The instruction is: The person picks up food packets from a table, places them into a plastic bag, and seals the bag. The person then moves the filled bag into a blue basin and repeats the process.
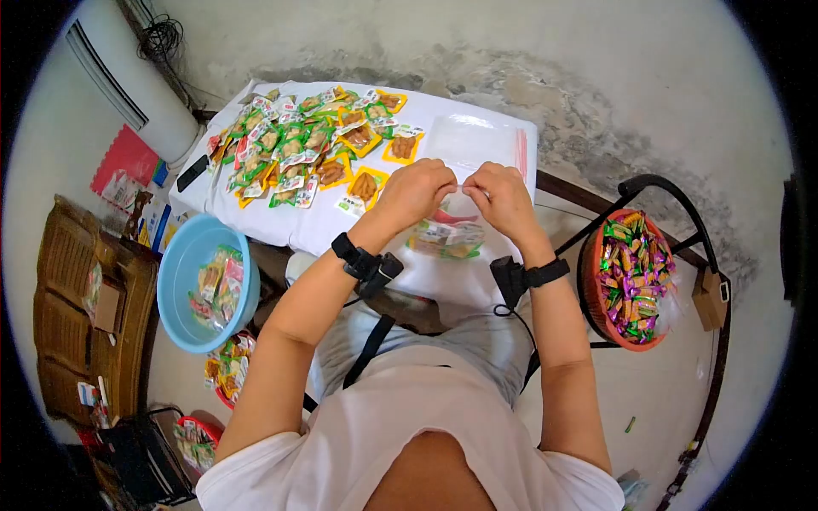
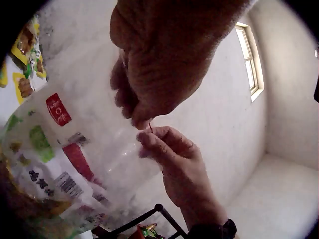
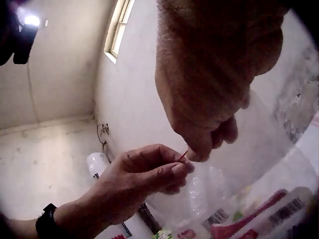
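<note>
- One table (image 1: 281, 223), covered with white cloth; we list it as standing ahead of the person, against the stained wall.
- One loose heap of snack packets (image 1: 294, 145), green, yellow and white, spread over the left half of the cloth; we note a few yellow-edged ones lying nearest the left hand (image 1: 416, 194).
- One blue basin (image 1: 173, 294), round, beside the table at its left corner, holding more packets.
- One orange basket (image 1: 588, 298), on the right, filled with small sweets in purple, green and gold wrappers; we see clear plastic at its outer side.
- One flat stack of clear bags (image 1: 473, 140), at the table's far right, with red lines along the right side.
- One clear bag (image 1: 445, 242), our main item, hanging below the two hands at the table's near side; we see packets with red, green and white print in its lower part.
- Two hands, fingertips nearly meeting at the mouth of the clear bag. We record the left hand pinching the top edge between thumb and fingers, and the right hand (image 1: 501, 200) pinching it just beside; a thin red line shows between the fingertips.
- One black handheld device (image 1: 193, 173), at the table's left edge, next to the heap.
</note>
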Tool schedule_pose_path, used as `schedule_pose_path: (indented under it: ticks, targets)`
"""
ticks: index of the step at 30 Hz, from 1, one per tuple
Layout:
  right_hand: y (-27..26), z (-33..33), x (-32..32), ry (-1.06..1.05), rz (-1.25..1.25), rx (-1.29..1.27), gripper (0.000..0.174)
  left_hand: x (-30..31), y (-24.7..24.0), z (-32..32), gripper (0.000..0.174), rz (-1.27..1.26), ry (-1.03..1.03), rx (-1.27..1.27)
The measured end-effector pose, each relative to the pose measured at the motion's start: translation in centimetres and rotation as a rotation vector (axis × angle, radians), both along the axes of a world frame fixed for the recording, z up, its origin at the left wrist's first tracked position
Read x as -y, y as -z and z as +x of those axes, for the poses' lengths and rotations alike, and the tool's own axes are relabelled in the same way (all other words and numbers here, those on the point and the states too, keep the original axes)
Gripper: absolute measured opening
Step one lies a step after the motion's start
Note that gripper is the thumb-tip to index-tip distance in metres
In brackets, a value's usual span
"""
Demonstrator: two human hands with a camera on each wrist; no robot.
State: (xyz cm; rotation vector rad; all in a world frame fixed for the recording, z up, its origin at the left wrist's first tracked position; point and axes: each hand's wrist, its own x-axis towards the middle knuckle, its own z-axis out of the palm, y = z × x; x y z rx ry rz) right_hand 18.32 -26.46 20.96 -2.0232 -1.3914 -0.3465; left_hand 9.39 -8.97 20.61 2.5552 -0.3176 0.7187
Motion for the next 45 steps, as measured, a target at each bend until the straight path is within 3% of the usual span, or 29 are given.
schedule_pose_path:
  ticks: [27,30,33,36,37,45]
  targets:
    - [-0.5,1.2,2.0,0.050,-0.015,-0.108,0.007,-7.2,-0.3,-4.2,0.009,0.084,-0.137,-0.102]
    - [-0.1,1.3,1.8,0.054,-0.001,-0.136,0.007,-6.2,-1.2,-3.9,0.026,0.051,-0.215,0.085]
    - [-0.2,1.3,1.9,-0.005,0.014,-0.121,0.008,-0.6,-1.8,-1.5,0.038,0.100,-0.030,-0.003]
    - [0.3,1.4,2.4,0.047,-0.007,-0.028,0.010,0.8,0.0,1.0,0.015,0.200,-0.009,-0.177]
    - [1.0,1.8,2.5,0.073,-0.035,-0.035,0.011,1.2,0.9,1.5,0.013,0.084,-0.098,-0.144]
    - [0.2,1.6,3.9,-0.047,0.016,-0.261,0.005,0.9,0.9,-0.5,0.009,0.029,-0.099,-0.101]
